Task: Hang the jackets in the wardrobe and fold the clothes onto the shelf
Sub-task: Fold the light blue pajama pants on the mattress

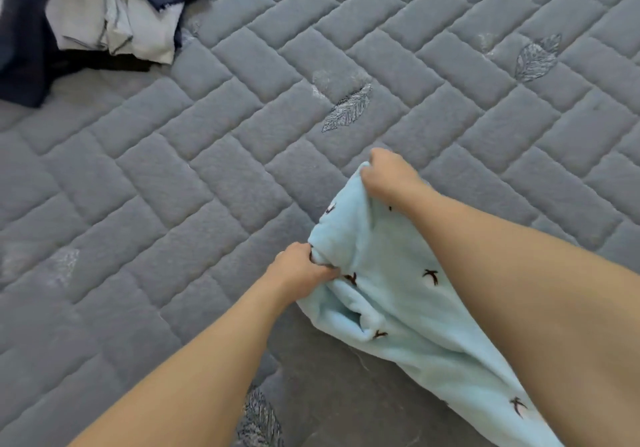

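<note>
A pale blue fleece garment (398, 294) printed with small dark birds lies in the lower right of the frame on a grey quilted bed (242, 155). Its long axis runs on a diagonal, from the bottom right corner of the frame up toward the centre, with the bunched upper end pointing to the upper left. The lower end passes out of view at the bottom edge, partly hidden under the right forearm. The left hand (298, 270), just below the centre of the frame, has its fingers curled into a tight grip on a gathered fold at the garment's left edge. The right hand (388, 172), higher and to the right, has a closed grip on the topmost corner of the fabric, lifting that end slightly so the cloth sags between the two hands. Both bare forearms reach in from the bottom of the frame, the right one crossing over the garment. Whether the piece is a top or trousers cannot be told. In the upper left corner of the frame, well apart from the hands, a heap of clothes (104, 20) rests on the bed: dark navy pieces, light grey-white ones and a bit of striped fabric. The bed cover bears stitched leaf shapes.
</note>
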